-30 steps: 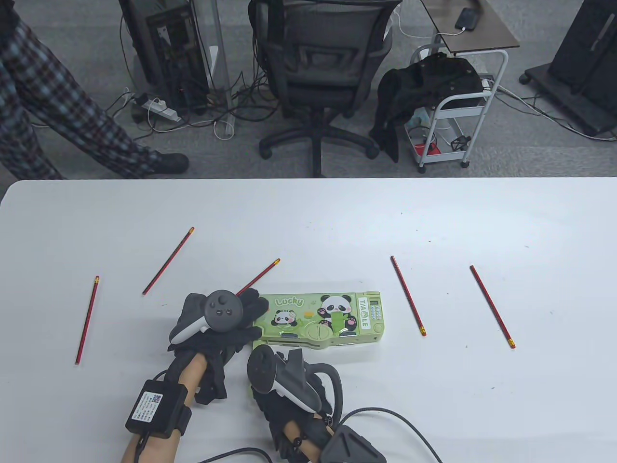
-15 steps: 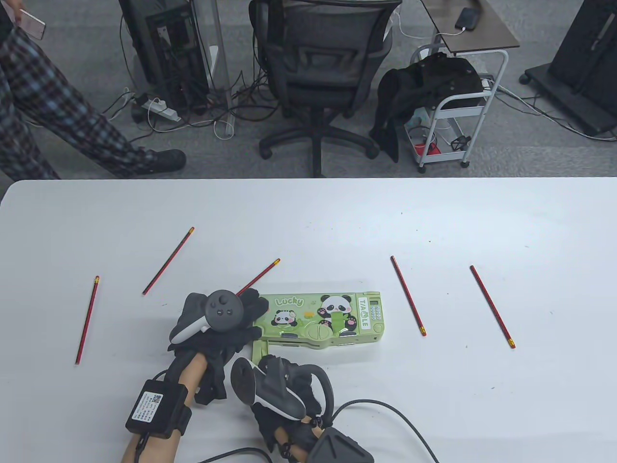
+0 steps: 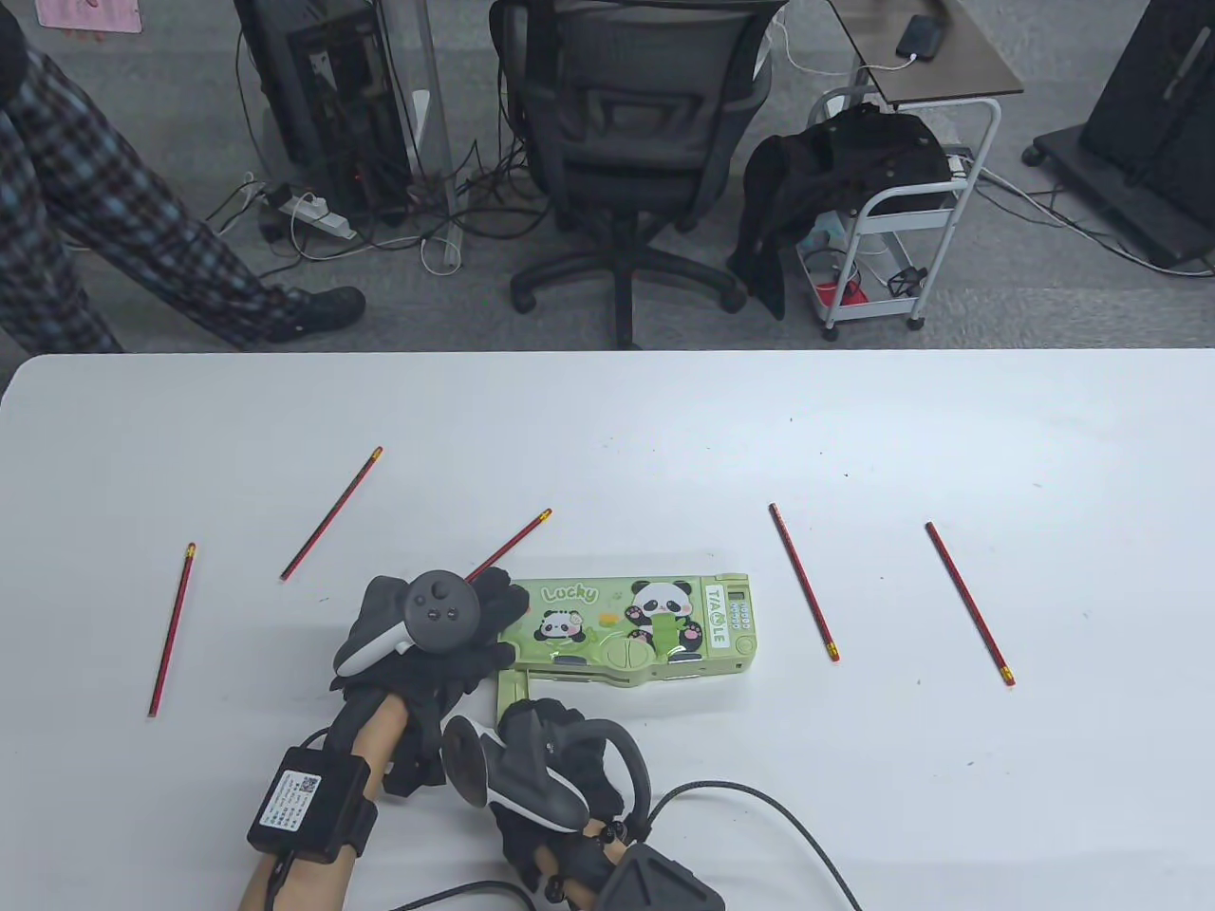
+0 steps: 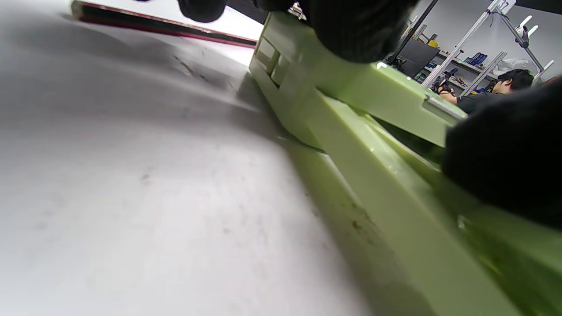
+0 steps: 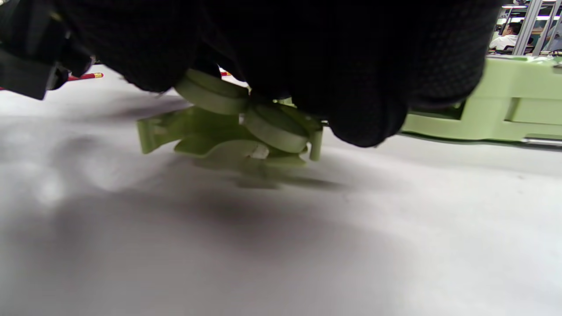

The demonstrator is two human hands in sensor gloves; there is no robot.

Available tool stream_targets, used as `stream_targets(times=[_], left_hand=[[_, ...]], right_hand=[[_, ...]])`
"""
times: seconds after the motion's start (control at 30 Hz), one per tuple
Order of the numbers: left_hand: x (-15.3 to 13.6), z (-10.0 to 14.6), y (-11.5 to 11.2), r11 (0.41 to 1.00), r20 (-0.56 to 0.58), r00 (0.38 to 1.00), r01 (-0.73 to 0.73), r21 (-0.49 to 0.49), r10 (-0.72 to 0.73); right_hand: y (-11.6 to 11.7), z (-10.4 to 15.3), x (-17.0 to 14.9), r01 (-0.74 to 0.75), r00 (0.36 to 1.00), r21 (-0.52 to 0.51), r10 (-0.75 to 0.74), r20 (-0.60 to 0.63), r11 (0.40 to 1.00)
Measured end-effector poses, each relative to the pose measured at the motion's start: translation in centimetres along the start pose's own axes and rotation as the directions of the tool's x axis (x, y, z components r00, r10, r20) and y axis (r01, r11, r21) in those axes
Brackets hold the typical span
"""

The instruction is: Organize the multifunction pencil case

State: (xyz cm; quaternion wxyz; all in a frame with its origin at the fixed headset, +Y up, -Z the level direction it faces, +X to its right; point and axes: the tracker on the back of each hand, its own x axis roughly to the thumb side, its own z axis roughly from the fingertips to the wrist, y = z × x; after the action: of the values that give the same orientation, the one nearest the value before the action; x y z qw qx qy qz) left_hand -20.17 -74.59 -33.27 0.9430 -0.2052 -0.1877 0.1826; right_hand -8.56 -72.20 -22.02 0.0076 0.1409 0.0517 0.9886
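The left hand (image 3: 432,626) pressed the pencil case (image 3: 638,622) steady on the bench while right-hand fingers (image 5: 369,118) pinched its pull-out tray (image 5: 228,131), likely to draw it open.

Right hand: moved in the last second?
Yes. The right hand slid left and toward the near edge, away from the stationary pencil case.

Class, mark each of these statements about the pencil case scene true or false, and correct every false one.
1. Five red pencils lie on the white table. True.
2. The pencil case is blue with a cat. False: it is green with pandas.
3. The left hand rests on the case's left end. True.
4. The right hand holds a pencil. False: its fingers grip a green part pulled out at the case's near side.
5. Every pencil is inside the case. False: all five lie on the table.
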Motion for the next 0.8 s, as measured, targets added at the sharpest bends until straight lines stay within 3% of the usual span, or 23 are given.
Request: stream_targets(times=[0.8], left_hand=[[0.02, -0.06, 0.00, 1.000, -0.001, 1.000, 0.004, 0.000, -0.004]], right_hand=[[0.35, 0.09, 0.22, -0.113, 0.993, 0.017, 0.113, 0.029, 0.993]])
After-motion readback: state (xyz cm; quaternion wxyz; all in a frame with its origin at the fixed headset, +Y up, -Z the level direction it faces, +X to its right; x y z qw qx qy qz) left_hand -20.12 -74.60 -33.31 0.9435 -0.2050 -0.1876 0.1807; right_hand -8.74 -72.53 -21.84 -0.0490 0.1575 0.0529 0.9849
